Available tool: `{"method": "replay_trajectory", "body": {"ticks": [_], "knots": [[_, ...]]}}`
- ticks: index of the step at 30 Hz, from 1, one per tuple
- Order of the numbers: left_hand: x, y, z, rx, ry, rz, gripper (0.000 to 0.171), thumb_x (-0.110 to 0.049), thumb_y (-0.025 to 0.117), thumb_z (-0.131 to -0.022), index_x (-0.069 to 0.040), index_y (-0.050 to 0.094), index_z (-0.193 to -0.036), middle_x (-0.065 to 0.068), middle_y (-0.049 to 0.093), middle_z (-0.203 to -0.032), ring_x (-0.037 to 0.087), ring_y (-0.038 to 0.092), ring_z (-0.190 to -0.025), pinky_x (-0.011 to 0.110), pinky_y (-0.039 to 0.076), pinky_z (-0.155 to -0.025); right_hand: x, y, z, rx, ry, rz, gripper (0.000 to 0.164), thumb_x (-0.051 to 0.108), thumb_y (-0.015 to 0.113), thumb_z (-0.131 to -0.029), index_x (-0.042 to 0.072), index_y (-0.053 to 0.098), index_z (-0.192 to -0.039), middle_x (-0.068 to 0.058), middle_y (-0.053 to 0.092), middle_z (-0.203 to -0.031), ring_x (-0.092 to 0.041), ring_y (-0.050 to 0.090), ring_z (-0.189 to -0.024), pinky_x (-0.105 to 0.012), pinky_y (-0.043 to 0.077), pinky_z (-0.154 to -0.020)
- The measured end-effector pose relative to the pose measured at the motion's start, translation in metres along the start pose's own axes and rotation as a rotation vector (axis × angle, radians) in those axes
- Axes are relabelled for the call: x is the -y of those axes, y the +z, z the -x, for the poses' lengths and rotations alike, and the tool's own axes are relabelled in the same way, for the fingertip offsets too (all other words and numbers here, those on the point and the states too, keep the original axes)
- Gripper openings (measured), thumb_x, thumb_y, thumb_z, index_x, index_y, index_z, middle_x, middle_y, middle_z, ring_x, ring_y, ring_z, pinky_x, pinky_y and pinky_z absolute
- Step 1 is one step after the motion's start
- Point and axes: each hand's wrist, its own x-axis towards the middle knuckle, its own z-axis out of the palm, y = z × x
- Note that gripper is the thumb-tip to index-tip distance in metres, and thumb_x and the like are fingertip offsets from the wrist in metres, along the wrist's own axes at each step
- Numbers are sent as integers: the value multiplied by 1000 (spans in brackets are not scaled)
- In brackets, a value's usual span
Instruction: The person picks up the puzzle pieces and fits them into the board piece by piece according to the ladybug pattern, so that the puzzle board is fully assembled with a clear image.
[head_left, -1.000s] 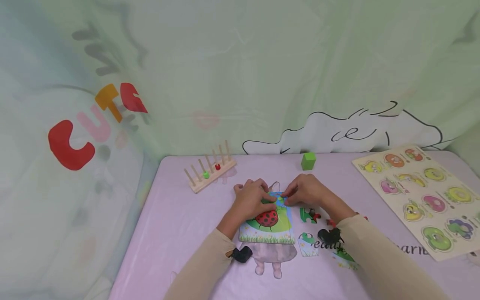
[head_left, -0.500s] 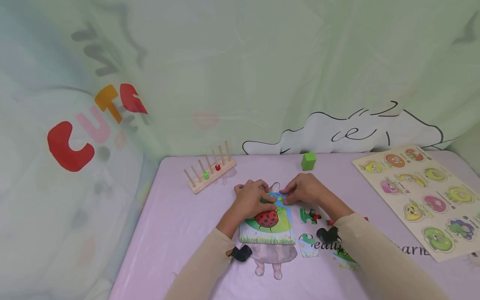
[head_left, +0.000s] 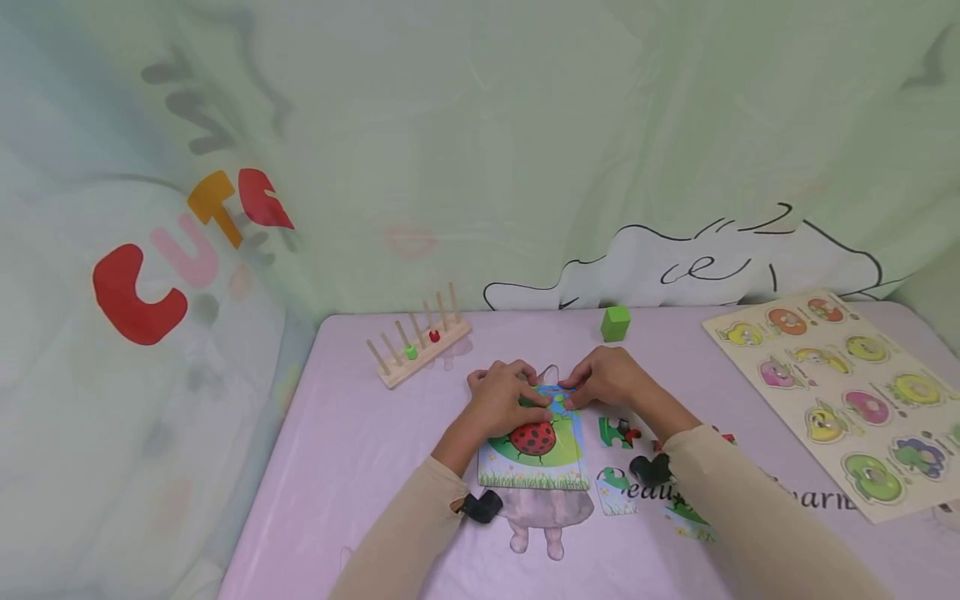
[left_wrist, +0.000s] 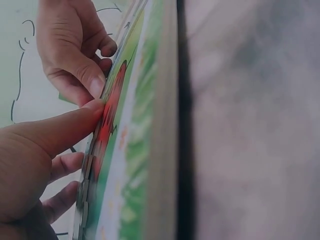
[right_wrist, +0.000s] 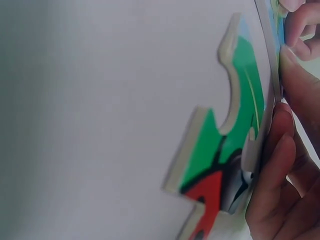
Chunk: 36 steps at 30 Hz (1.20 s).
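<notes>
A ladybird jigsaw puzzle [head_left: 536, 468], with grass along its near edge, lies flat on the table before me. My left hand [head_left: 501, 402] reaches over its left and far part. In the left wrist view, the left thumb presses on the picture while other fingers curl at the far edge of the puzzle [left_wrist: 112, 145]. My right hand [head_left: 611, 379] pinches the puzzle's far right corner between thumb and fingers, close to the left fingertips. A loose green, red and black puzzle piece [right_wrist: 220, 165] lies beside the right hand [right_wrist: 280, 170].
Loose puzzle pieces [head_left: 617, 493] lie right of the puzzle, some partly under the right sleeve [head_left: 727, 492]. A wooden peg rack [head_left: 423, 352] stands at back left, a green block [head_left: 615, 323] at the back. A fruit peg board [head_left: 832, 392] lies at the right.
Both hands stay at the puzzle's far edge, and the right hand has shifted very slightly to the left. The pieces lie as before.
</notes>
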Motion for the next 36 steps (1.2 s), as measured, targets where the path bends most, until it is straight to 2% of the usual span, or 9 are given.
{"method": "replay_trajectory", "body": {"ticks": [9,15,18,27,36], "knots": [[3,2,2,4,21,-52,27,-53,74,-89,-41,78,-113,-12,60,-131,16,51,-118,56,30,-102,1,2,-1,-16,17,-23,20,25,92,-74,15,84,-88,3,77,-86,-18,58,-87,-27,45,-70],[18,-3,8,51,149,-201,33,-56,63,-96,-46,70,-126,-14,58,-137,15,52,-122,56,31,-100,4,1,-1,-23,11,-12,17,25,92,-74,15,84,-85,3,77,-85,-17,57,-86,-27,44,-70],[30,-10,15,69,181,-217,31,-55,62,-97,-46,71,-125,-15,58,-140,16,51,-125,58,29,-101,5,2,-1,-20,17,-12,16,25,92,-74,15,84,-85,4,77,-84,-17,57,-87,-27,43,-71],[54,-31,39,70,125,-199,26,-49,65,-98,-43,74,-121,-13,58,-144,21,51,-127,63,27,-100,8,2,3,-16,53,-43,15,22,91,-76,13,83,-85,1,76,-85,-18,56,-86,-26,45,-65],[66,-28,45,57,151,-144,30,-47,63,-99,-43,70,-127,-12,54,-149,23,46,-129,54,31,-95,4,3,8,-27,-49,24,16,25,86,-80,16,84,-92,4,71,-79,-18,54,-84,-28,42,-67]]}}
